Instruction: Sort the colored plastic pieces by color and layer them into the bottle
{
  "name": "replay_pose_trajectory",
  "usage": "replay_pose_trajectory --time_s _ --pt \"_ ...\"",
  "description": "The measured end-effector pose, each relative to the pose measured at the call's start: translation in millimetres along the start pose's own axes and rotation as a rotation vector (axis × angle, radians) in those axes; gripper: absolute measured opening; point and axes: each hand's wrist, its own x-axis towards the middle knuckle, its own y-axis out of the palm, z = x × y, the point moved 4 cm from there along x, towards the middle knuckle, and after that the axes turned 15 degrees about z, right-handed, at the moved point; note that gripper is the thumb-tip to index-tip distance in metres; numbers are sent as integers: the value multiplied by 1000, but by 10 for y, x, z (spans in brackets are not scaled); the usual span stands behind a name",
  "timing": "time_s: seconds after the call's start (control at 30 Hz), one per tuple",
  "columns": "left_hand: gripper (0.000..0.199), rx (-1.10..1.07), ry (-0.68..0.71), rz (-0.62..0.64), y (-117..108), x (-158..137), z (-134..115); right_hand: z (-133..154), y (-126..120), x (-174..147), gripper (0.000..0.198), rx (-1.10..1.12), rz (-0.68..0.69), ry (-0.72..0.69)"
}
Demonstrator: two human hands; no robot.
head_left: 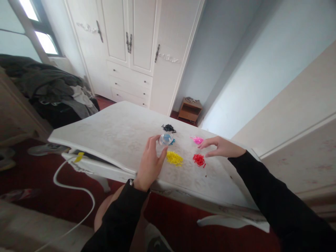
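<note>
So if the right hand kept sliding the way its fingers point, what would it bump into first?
Probably the pink pile, which lies just off the right hand's fingertips. The red pile sits nearer the person, likely out of that line, though depth is unclear.

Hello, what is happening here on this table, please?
A person sits at a white table that carries small heaps of coloured pieces. The left hand touches a small clear round container, next to the yellow heap. The right hand rests flat and open between the pink heap and the red heap. A black heap lies behind the container, and a few blue pieces show beside it. Neither hand grips any pieces.
</note>
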Motion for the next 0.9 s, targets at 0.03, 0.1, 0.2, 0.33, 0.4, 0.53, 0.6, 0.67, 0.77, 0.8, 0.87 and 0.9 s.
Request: replay_pose_trajectory --time_s 0.03,0.1,0.2,0.33,0.4,0.53,0.6,0.67,0.77,0.8,0.87,0.9 --pt "35 1 -2 18 16 -8 -8 -81 77 -53 35 29 16 2" --pt "34 10 -13 30 30 -12 -18 -174 220 -111 36 75 -2 -33" --pt "34 30 -24 25 28 -1 -18 -214 386 -98 33 108 -47 -114" --pt "34 51 -35 49 39 10 -16 -238 485 -18 23 115 -120 -173" --pt "34 56 -37 59 44 8 -20 -255 508 12 21 120 -143 -186" --pt "33 71 -29 75 47 5 -32 -280 506 25 19 131 -223 -189" --pt "34 90 -24 81 47 5 -38 -282 479 11 19 139 -276 -175" --pt "36 130 -21 93 51 3 -47 -274 438 -12 21 155 -327 -160" --pt "39 222 -2 134 73 -4 -80 -242 371 -51 23 186 -378 -138" --pt "40 253 8 151 83 -7 -94 -227 351 -64 23 194 -385 -132" --pt "41 306 23 180 103 -14 -119 -196 318 -86 22 207 -396 -124" --pt "41 328 27 193 113 -16 -128 -178 305 -94 22 213 -403 -123"
